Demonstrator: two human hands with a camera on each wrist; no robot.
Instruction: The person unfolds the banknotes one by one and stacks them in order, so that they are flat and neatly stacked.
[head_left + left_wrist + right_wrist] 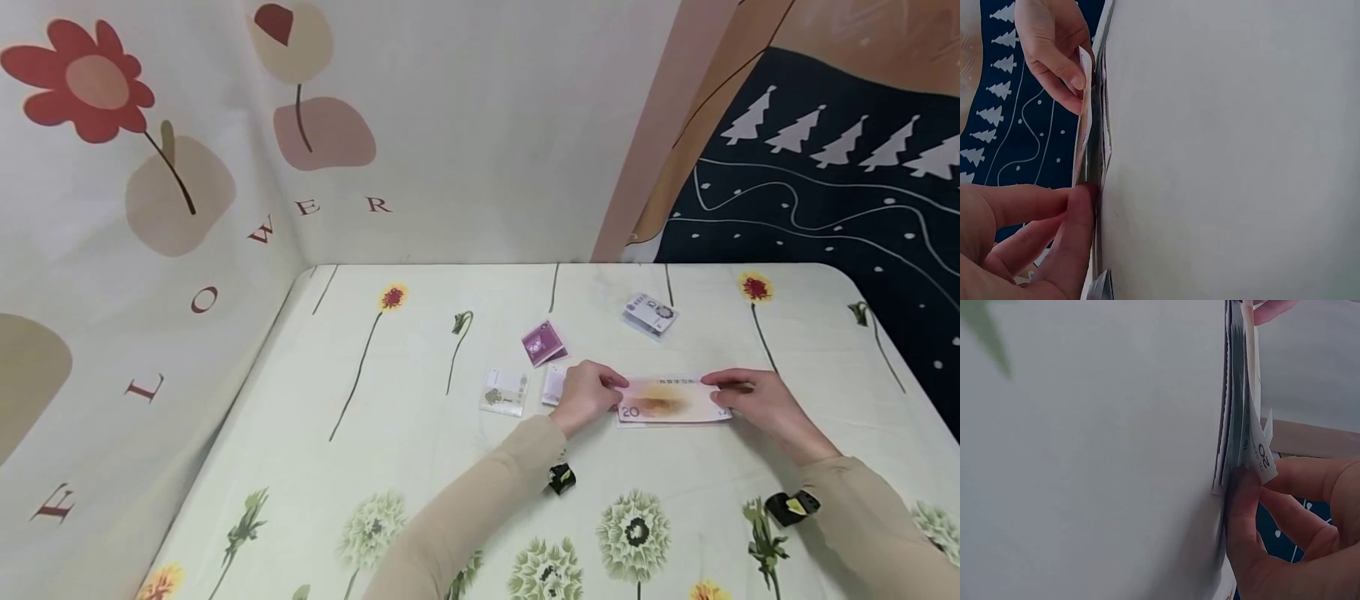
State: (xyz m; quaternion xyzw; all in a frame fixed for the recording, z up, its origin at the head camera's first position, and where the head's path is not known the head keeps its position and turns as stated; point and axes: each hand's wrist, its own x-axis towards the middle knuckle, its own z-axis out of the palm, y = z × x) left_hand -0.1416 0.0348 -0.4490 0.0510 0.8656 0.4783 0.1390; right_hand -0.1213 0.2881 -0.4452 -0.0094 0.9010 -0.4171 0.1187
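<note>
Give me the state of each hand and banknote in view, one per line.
20 note: unfolded, held at both ends.
Left hand: pinching the note's left end.
Right hand: pinching its right end.
Paper beneath the note: mostly covered.
Purple note: folded.
Grey note: folded, slightly sprung open.
Pale note: folded.
Lilac note: partly hidden; folding unclear.

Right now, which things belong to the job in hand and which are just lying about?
Apparently in the job:
left hand
right hand
pinkish rectangular paper note marked 20, pinched by both hands
paper sheets beneath it

Apparently just lying about:
folded purple paper note
folded white paper note with olive print
folded bluish-white paper note
folded lilac paper note, partly hidden
</note>
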